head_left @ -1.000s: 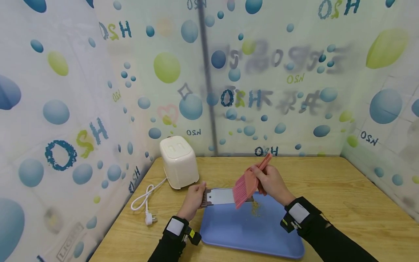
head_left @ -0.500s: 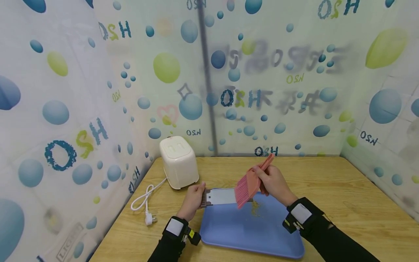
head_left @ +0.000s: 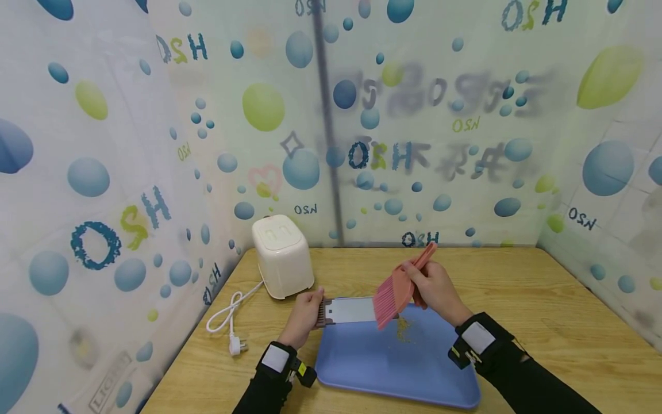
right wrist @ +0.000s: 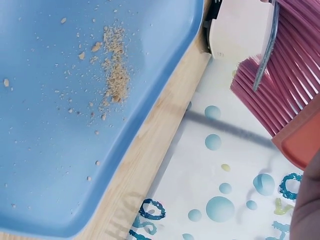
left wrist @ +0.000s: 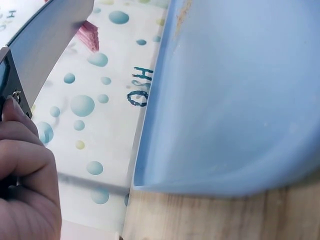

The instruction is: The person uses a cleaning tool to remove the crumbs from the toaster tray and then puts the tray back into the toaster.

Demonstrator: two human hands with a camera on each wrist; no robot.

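Observation:
My left hand grips the brown end of a flat metal crumb tray, held above the far side of a blue tray. In my right hand is a pink brush, its handle tilted up to the right. Its bristles straddle the edge of the metal plate near its free end, as the right wrist view shows. Beneath that end, tan crumbs lie in a small heap on the blue tray, with loose bits scattered around. The left wrist view catches only part of the left hand's fingers.
A cream toaster stands at the back left of the wooden table. Its white cord and plug lie left of the blue tray. Patterned curtains enclose the table at the back and sides.
My right hand has shifted slightly to the right, drawing the brush along the crumb tray toward its free end. The left hand and the crumb tray stay nearly still.

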